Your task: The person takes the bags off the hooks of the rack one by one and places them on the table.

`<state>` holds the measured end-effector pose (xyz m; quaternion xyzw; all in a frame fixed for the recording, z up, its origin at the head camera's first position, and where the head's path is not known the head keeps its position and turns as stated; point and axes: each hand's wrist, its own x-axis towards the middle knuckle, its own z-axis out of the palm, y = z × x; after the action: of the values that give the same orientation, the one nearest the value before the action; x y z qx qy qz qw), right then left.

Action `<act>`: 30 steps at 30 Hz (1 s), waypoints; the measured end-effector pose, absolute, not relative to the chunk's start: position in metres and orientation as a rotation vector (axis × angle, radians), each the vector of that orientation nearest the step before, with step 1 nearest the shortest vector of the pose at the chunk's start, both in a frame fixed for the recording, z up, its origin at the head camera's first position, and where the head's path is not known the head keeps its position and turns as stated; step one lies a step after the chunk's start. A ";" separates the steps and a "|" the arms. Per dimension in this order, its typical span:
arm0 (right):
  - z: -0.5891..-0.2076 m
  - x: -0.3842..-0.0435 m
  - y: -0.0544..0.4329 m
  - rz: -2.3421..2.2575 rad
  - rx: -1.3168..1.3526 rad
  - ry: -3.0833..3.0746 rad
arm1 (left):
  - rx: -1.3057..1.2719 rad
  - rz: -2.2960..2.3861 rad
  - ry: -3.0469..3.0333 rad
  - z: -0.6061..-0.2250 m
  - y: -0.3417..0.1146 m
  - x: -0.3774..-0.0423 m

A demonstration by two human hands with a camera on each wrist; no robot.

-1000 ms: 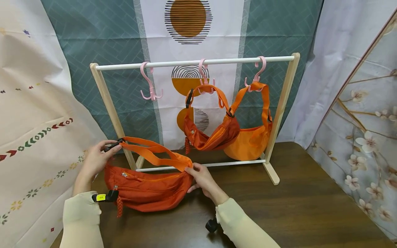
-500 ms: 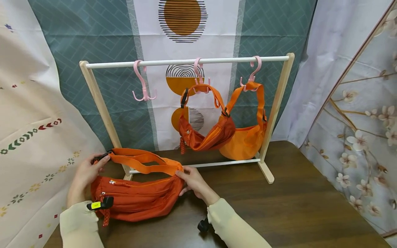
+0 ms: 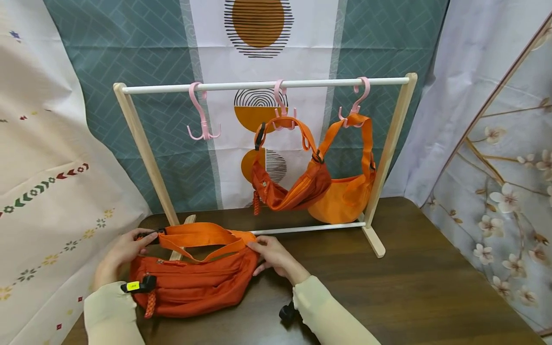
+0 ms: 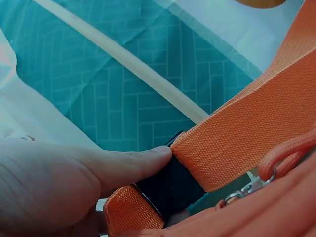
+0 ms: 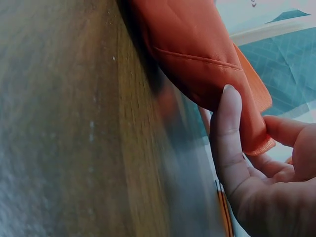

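A dark orange waist bag [image 3: 198, 290] with a brighter orange strap [image 3: 196, 235] is held low over the table's left part. My left hand [image 3: 120, 254] pinches the strap at its black buckle [image 4: 170, 190], thumb on top in the left wrist view. At the bag's other end, my right hand [image 3: 278, 258] grips the corner where strap meets body; in the right wrist view the thumb [image 5: 228, 128] presses one side and fingers lie on the other. A braided zipper pull [image 3: 150, 304] dangles from the bag's left end.
Behind stands a wooden rack with a white rail [image 3: 258, 86]. One pink hook [image 3: 201, 115] hangs bare at left. A smaller orange waist bag [image 3: 293, 189] and a light orange bag [image 3: 340, 201] hang from two other pink hooks. Cloths surround the table [image 3: 414, 287].
Both hands have lowered the waist bag toward the table, the left hand coming down most. The strap's loop has sunk and spread. The head view has shifted slightly. Both hands keep their hold.
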<state>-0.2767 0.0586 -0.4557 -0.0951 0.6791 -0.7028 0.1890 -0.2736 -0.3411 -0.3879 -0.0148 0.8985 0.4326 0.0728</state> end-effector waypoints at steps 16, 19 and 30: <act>-0.457 -0.275 0.060 -1.976 -0.228 1.849 | 0.003 1.273 2.712 -0.405 -0.356 -0.277; -0.457 -0.274 0.059 -1.973 -0.236 1.837 | 0.043 1.253 2.695 -0.406 -0.358 -0.275; -0.458 -0.267 0.049 -1.979 -0.273 1.790 | 0.073 1.262 2.776 -0.410 -0.370 -0.269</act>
<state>-0.2674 0.0493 -0.4580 -0.0990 0.6497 -0.7185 0.2276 -0.2685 -0.3702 -0.4097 0.0239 0.9091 0.4134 0.0456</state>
